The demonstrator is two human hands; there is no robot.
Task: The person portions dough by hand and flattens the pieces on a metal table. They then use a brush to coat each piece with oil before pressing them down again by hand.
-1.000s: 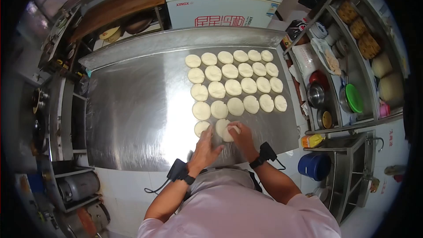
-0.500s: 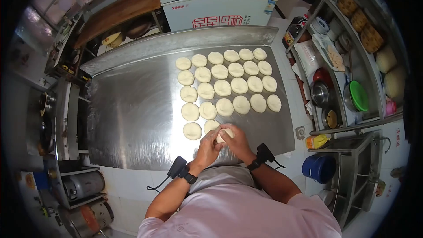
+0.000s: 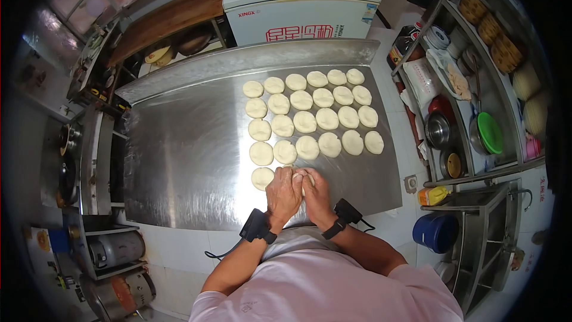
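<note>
Left hand: The left hand is over the near edge of the worktop, back up, its fingers close together and curled inward against the other hand; I can't see the tips from here.
Right hand: The right hand leans in to meet it, fingers bent and narrow, closed with the left around a dough piece.
Dough in the grip: Only a pale sliver shows between the two hands, so I can't make out its shape.
Wrists: Each wears a black strap with a dark box on it, the left box and the right box.
Rounds laid out: Four rows of six flattened dough rounds lie just beyond the hands, some nearly touching, many dimpled.
Nearest row: One whole round lies just left of the left hand; beside it another is mostly hidden behind the fingers.
Worktop: The shiny metal table bears all the rounds on its middle and right side.
Beyond the table: A white chest freezer with red lettering.
Off to the right: A shelf rack with a bright green lid; a blue bucket stands below.
</note>
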